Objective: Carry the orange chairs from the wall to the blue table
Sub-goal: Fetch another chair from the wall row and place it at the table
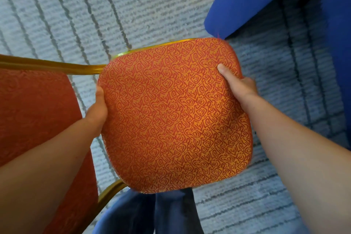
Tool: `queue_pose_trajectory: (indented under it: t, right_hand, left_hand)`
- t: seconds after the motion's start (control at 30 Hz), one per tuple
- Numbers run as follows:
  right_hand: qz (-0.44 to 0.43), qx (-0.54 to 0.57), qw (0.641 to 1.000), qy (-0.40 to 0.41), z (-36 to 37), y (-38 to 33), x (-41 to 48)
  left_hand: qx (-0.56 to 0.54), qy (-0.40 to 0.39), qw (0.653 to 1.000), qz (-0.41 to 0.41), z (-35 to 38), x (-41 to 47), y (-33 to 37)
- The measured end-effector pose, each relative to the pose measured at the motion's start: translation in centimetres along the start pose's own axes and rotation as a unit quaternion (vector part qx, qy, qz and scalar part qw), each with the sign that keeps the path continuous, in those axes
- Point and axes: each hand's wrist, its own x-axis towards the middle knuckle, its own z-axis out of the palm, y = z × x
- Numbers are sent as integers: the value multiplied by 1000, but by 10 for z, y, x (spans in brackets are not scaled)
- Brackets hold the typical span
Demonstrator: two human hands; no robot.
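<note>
An orange chair fills the middle of the head view: its patterned seat cushion (pixel 174 116) faces me, its red backrest (pixel 36 112) is at the left, and a gold metal frame (pixel 57 65) joins them. My left hand (pixel 97 109) grips the seat's left edge, thumb on top. At the seat's right edge my right hand (pixel 238 84) grips too, thumb on the cushion, fingers hidden underneath. The blue table (pixel 252 0), draped in blue cloth, stands at the upper right, its corner just above the seat's far corner.
Grey carpet (pixel 95 5) with dark stripes covers the floor all around. The table's blue cloth hangs down along the right edge (pixel 340 62). My blue trouser legs (pixel 152 213) show below the seat.
</note>
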Motion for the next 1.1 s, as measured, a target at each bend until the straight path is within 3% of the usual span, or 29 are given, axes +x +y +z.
queue_pose_trajectory:
  t: [0.3,0.5,0.7,0.83,1.1]
  right_hand:
    - [-23,5,997,69,11,15,-17]
    - [-109,-96,978,152,28,45,-62]
    - [-139,-46,984,99,29,78,-152]
    - [-182,-5,977,107,20,82,-235]
    - [-185,108,970,116,-7,91,-382]
  left_hand:
    - [-7,36,999,19,9,7,-16]
    - [9,146,988,56,23,-22,-11]
    - [59,45,983,165,11,-82,-21]
    - [113,-44,949,290,-21,-147,-41]
    - [175,-124,909,359,-103,-263,-62]
